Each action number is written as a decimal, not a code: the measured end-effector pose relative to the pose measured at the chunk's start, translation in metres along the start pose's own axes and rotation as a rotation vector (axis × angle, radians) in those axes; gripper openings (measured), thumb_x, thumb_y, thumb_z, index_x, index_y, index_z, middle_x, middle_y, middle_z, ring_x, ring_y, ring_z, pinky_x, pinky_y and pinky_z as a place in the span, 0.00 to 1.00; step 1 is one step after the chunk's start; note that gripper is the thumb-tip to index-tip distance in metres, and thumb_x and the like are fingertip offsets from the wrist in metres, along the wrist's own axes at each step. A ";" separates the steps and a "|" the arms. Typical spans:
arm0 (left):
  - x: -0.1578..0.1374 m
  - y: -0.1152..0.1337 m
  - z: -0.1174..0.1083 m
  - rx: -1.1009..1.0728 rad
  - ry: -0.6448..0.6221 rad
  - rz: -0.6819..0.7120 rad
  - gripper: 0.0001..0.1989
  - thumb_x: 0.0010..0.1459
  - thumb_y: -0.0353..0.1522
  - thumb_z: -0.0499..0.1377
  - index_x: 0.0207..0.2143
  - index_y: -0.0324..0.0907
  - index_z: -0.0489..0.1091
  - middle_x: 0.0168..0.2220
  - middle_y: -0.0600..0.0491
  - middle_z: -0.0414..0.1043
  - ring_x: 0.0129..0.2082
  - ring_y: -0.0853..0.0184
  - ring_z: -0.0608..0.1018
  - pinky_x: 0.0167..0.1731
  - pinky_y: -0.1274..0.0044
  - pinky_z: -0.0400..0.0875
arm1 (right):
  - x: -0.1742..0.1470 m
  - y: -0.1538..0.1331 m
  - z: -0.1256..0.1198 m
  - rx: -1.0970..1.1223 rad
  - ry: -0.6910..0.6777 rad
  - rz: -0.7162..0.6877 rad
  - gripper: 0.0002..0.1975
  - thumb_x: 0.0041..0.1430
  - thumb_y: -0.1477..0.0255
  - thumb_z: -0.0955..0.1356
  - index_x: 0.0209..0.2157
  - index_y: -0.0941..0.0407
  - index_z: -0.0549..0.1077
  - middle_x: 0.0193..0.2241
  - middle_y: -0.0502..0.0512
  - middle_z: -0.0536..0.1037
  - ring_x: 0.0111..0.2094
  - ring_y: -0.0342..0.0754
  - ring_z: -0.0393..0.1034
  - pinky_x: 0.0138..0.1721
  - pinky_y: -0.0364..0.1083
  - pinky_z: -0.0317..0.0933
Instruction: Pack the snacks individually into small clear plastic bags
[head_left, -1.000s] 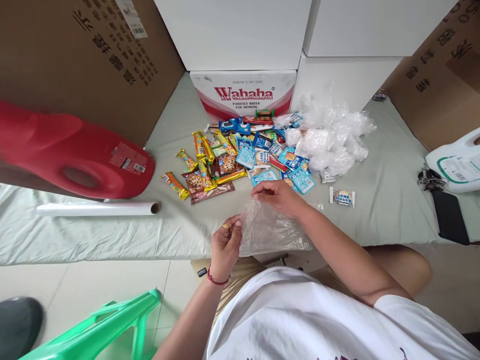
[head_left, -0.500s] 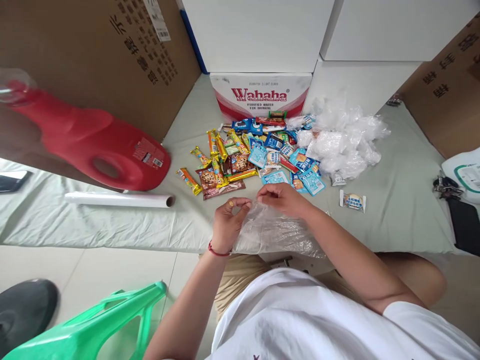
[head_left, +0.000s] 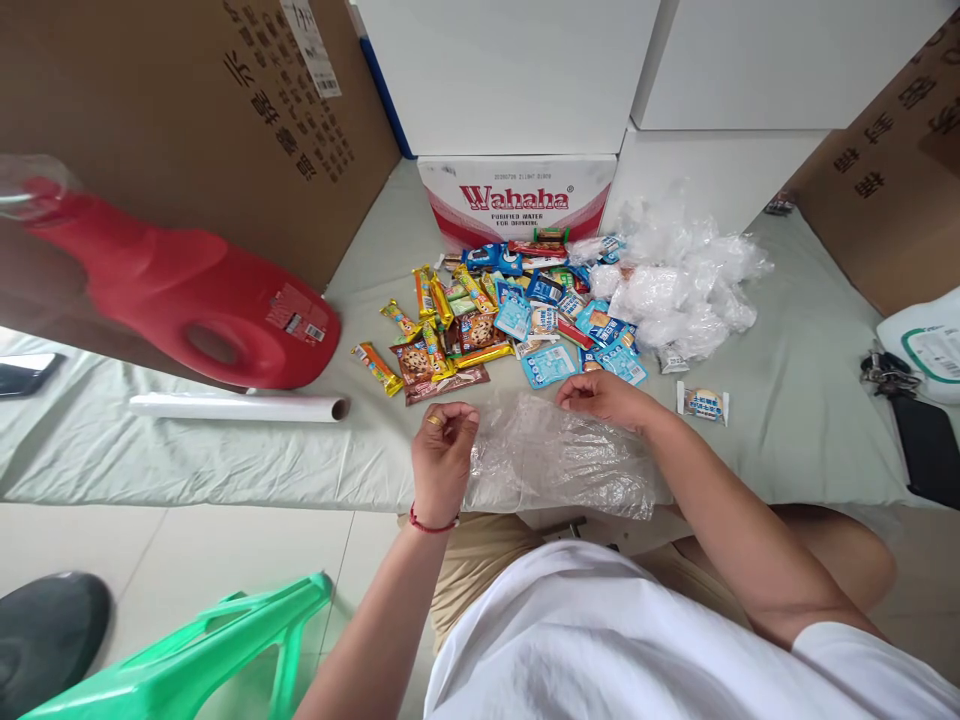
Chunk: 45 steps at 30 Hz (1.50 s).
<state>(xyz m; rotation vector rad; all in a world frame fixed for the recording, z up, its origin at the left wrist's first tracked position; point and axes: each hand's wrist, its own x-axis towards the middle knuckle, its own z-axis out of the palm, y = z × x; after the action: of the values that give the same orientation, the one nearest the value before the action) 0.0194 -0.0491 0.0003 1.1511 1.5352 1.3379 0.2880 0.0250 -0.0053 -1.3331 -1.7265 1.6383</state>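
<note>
A clear plastic bag [head_left: 559, 455] hangs over the table's front edge, its upper part spread between my hands. My left hand [head_left: 444, 450] pinches the bag's left edge between thumb and fingers. At its upper right, my right hand [head_left: 604, 400] is closed on the bag's edge, fingertips pointing left. Just beyond the hands lies a pile of wrapped snacks: a light-blue packet [head_left: 548, 366], brown cookie packets [head_left: 418, 362], yellow bars [head_left: 481, 355] and dark-blue packets [head_left: 545, 289]. To the right of the pile, filled clear bags [head_left: 675, 290] are heaped together.
A single wrapped biscuit [head_left: 703, 403] lies right of my right forearm. On the left are a red jug [head_left: 217, 300] and a white roll [head_left: 236, 406]. A Wahaha carton [head_left: 517, 200] stands behind the snacks. A black phone [head_left: 927, 445] and keys [head_left: 885, 372] lie far right.
My hands have moved apart, left hand to the left and right hand to the right. The bag's upper part, earlier bunched between the fingertips, is now spread wider.
</note>
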 end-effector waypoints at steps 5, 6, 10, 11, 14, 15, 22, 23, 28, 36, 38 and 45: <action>-0.032 0.008 0.014 0.107 -0.225 0.072 0.07 0.62 0.37 0.62 0.36 0.43 0.76 0.30 0.54 0.72 0.26 0.70 0.70 0.27 0.78 0.64 | -0.013 -0.001 -0.026 -0.065 0.283 -0.062 0.18 0.54 0.57 0.72 0.37 0.57 0.80 0.29 0.51 0.78 0.30 0.45 0.66 0.32 0.44 0.57; -0.038 0.007 0.017 0.168 -0.282 0.131 0.07 0.64 0.36 0.60 0.37 0.44 0.77 0.31 0.53 0.74 0.27 0.69 0.72 0.28 0.78 0.66 | -0.021 0.001 -0.035 -0.084 0.341 -0.065 0.17 0.54 0.57 0.71 0.37 0.57 0.80 0.29 0.51 0.78 0.30 0.45 0.66 0.33 0.44 0.57; -0.046 -0.014 0.018 0.412 -0.519 0.422 0.12 0.66 0.31 0.56 0.43 0.46 0.80 0.46 0.46 0.81 0.47 0.59 0.81 0.48 0.66 0.75 | -0.068 0.020 -0.065 -0.210 0.478 0.024 0.16 0.56 0.59 0.70 0.36 0.57 0.80 0.29 0.53 0.79 0.30 0.46 0.66 0.33 0.45 0.57; -0.043 -0.022 0.016 0.466 -0.565 0.480 0.13 0.65 0.30 0.56 0.45 0.46 0.80 0.51 0.45 0.81 0.52 0.56 0.80 0.52 0.62 0.75 | -0.081 0.025 -0.068 -0.255 0.499 0.056 0.15 0.57 0.59 0.69 0.36 0.57 0.80 0.29 0.53 0.79 0.29 0.47 0.66 0.33 0.45 0.57; -0.022 -0.041 0.010 0.529 -0.657 0.577 0.17 0.63 0.27 0.55 0.48 0.48 0.80 0.58 0.47 0.78 0.60 0.54 0.77 0.59 0.57 0.73 | -0.114 0.037 -0.066 -0.411 0.524 0.112 0.13 0.58 0.63 0.68 0.34 0.56 0.80 0.29 0.53 0.78 0.29 0.48 0.67 0.33 0.46 0.58; -0.013 -0.045 0.008 0.524 -0.674 0.593 0.18 0.62 0.26 0.55 0.48 0.48 0.80 0.59 0.47 0.77 0.61 0.54 0.77 0.60 0.56 0.73 | -0.123 0.039 -0.063 -0.451 0.523 0.115 0.12 0.59 0.63 0.67 0.34 0.56 0.80 0.30 0.54 0.79 0.30 0.48 0.67 0.34 0.47 0.59; 0.015 -0.017 0.015 0.502 -0.553 0.688 0.16 0.58 0.24 0.55 0.36 0.48 0.80 0.55 0.50 0.80 0.63 0.53 0.73 0.61 0.53 0.70 | -0.147 0.046 -0.017 -0.466 0.551 0.123 0.16 0.67 0.59 0.66 0.35 0.54 0.79 0.32 0.54 0.77 0.33 0.49 0.70 0.36 0.47 0.60; 0.010 -0.010 0.018 0.483 -0.502 0.678 0.14 0.58 0.25 0.55 0.36 0.48 0.80 0.53 0.49 0.80 0.60 0.53 0.75 0.60 0.54 0.71 | -0.147 0.047 -0.011 -0.459 0.548 0.132 0.15 0.67 0.58 0.67 0.35 0.54 0.78 0.32 0.54 0.77 0.32 0.49 0.70 0.36 0.47 0.60; -0.039 0.010 0.039 0.252 -0.411 0.390 0.10 0.60 0.28 0.57 0.31 0.45 0.78 0.43 0.48 0.80 0.41 0.62 0.80 0.41 0.69 0.77 | -0.142 0.054 0.008 -0.423 0.536 0.142 0.06 0.63 0.67 0.70 0.33 0.54 0.77 0.32 0.52 0.75 0.31 0.47 0.69 0.35 0.46 0.59; -0.075 0.001 0.078 0.004 -0.659 -0.437 0.10 0.55 0.37 0.59 0.35 0.41 0.74 0.20 0.57 0.69 0.18 0.72 0.65 0.20 0.79 0.57 | -0.150 0.052 0.019 -0.341 0.590 -0.015 0.08 0.66 0.68 0.67 0.33 0.53 0.75 0.33 0.54 0.75 0.31 0.47 0.69 0.34 0.47 0.63; -0.069 -0.002 0.086 0.027 -0.615 -0.401 0.13 0.54 0.38 0.61 0.39 0.40 0.75 0.23 0.57 0.71 0.20 0.72 0.68 0.21 0.79 0.60 | -0.150 0.056 0.021 -0.366 0.690 0.019 0.08 0.67 0.65 0.66 0.36 0.53 0.75 0.34 0.54 0.75 0.32 0.49 0.70 0.35 0.47 0.64; -0.047 -0.009 0.095 -0.026 -0.577 -0.361 0.30 0.57 0.44 0.63 0.58 0.41 0.69 0.27 0.57 0.75 0.16 0.73 0.68 0.16 0.78 0.58 | -0.146 0.066 0.019 -0.413 0.626 0.100 0.08 0.67 0.65 0.67 0.36 0.52 0.77 0.34 0.54 0.76 0.35 0.50 0.72 0.37 0.48 0.63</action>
<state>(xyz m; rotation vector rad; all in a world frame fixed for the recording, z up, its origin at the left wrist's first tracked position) 0.1220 -0.0672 -0.0224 1.0589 1.2157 0.7005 0.3628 -0.1167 -0.0250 -1.8895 -1.6516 0.7744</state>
